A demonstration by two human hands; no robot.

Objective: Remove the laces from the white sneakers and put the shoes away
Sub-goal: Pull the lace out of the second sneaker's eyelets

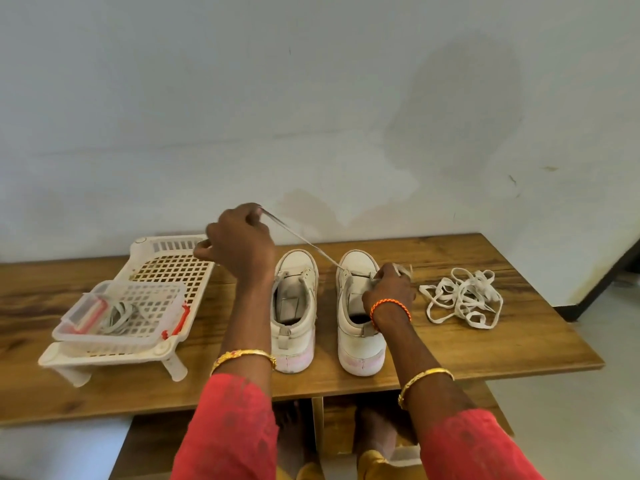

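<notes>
While our left hand (pixel 239 244) pinches the taut lace (pixel 301 242) and our right hand (pixel 389 289) grips the right sneaker (pixel 360 327), we'd draw steadily along the eyelet line, shoe braced on the table (pixel 485 344).

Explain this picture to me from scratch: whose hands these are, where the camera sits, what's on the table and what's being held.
No machine here: a person wears a camera on the head, looking down at their own hands. The left hand pinches a lace and pulls it taut from the right sneaker. The right hand grips that sneaker near the eyelets. The left sneaker looks unlaced. On the wooden table lie a loose pile of laces and, to the left, a white plastic rack carrying a small basket.
</notes>
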